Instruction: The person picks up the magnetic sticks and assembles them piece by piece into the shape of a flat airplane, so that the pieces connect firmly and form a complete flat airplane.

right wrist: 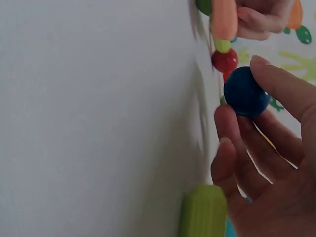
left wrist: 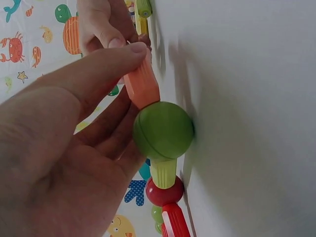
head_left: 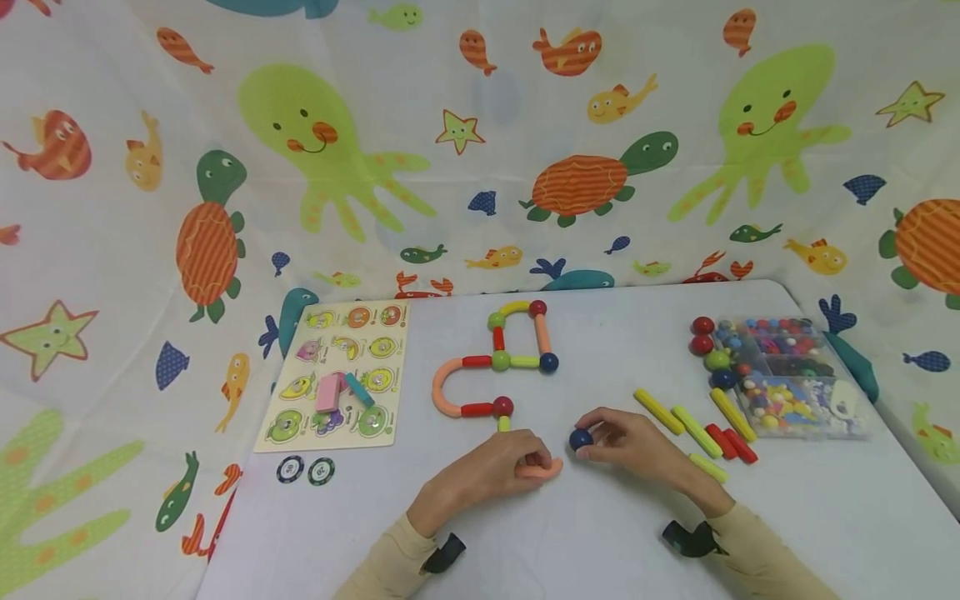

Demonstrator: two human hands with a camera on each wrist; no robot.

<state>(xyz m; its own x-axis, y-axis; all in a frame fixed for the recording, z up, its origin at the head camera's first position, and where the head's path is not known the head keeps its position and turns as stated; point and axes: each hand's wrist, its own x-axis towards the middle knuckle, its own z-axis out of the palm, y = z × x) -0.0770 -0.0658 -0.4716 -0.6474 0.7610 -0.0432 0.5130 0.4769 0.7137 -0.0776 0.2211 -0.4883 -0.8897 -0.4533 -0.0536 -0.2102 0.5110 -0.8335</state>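
head: above, forward-down | wrists: low, close | wrists share: peach piece [left wrist: 142, 86]

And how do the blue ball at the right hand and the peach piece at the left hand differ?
Shape: the blue ball is round; the peach piece is elongated.
Colour: the ball is dark blue, the piece pale orange.
Joining: the piece meets a green ball at one end; the blue ball is joined to nothing.
Both are held, by the right hand and left hand respectively.
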